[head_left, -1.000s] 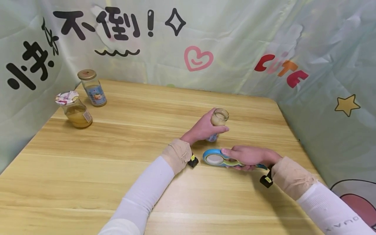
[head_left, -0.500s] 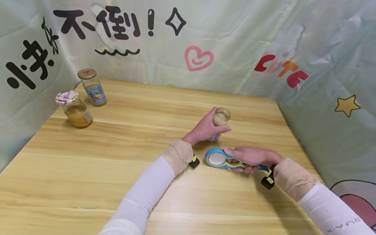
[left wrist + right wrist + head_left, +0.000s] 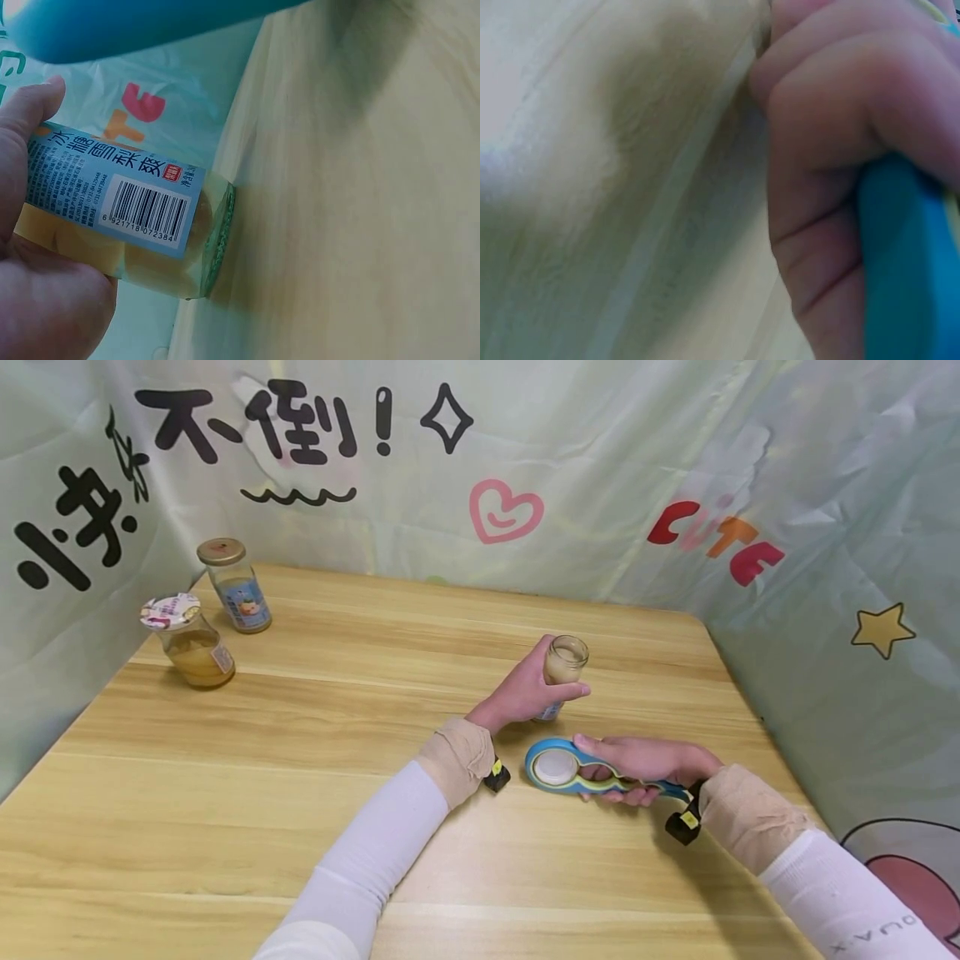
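My left hand (image 3: 521, 689) grips a lidless glass jar (image 3: 564, 670) by its side. In the left wrist view the jar shows pale fruit pieces (image 3: 67, 240) and a blue label (image 3: 112, 184) with a barcode. Its base is at the wooden table. Nearer to me, my right hand (image 3: 648, 758) holds a blue and yellow-green jar opener (image 3: 551, 744) by its handle. A round whitish disc, which looks like a jar lid (image 3: 556, 767), sits in the opener's large ring. Curled fingers (image 3: 832, 112) wrap the blue handle (image 3: 900, 262) in the right wrist view.
At the table's back left stand two jars: one with a gold lid (image 3: 222, 552) and blue label, the other with a patterned lid (image 3: 171, 610) and yellowish contents. A printed curtain (image 3: 600, 460) rises behind and beside the wooden table (image 3: 300, 743).
Both hands have shifted slightly to the right with the jar and the opener. The opener's ring has moved a little away from my left wrist. The grips look the same.
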A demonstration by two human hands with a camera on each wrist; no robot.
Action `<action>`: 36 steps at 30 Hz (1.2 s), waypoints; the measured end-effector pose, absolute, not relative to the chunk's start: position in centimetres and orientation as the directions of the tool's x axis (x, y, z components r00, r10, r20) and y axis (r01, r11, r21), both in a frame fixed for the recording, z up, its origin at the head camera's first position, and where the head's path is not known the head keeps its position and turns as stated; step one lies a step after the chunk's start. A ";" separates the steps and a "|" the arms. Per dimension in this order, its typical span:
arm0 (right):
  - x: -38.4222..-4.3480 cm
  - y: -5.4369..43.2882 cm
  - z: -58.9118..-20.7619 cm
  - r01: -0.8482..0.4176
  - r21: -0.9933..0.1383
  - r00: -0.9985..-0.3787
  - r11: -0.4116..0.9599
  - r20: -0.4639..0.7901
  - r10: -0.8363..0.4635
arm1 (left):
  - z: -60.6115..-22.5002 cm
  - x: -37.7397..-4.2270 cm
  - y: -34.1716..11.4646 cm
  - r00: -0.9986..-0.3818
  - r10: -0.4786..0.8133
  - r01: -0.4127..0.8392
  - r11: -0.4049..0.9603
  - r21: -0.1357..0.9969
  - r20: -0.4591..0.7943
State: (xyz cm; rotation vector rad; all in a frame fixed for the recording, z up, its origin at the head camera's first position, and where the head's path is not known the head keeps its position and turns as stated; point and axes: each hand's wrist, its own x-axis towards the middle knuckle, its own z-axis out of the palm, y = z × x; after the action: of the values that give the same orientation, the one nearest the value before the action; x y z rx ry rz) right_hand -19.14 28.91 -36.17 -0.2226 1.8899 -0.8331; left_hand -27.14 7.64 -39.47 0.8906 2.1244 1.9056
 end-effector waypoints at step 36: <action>-19.1 28.7 -36.0 0.214 -0.621 -0.469 0.754 -0.743 -0.478 | -39.5 -27.0 7.5 -0.810 0.521 0.315 0.001 0.949 0.268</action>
State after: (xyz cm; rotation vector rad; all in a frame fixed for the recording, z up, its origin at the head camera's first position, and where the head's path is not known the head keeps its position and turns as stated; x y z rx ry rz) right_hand -19.12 28.74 -36.04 -0.2020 1.8952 -0.8200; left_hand -26.96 7.47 -39.55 0.8888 2.1020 1.9171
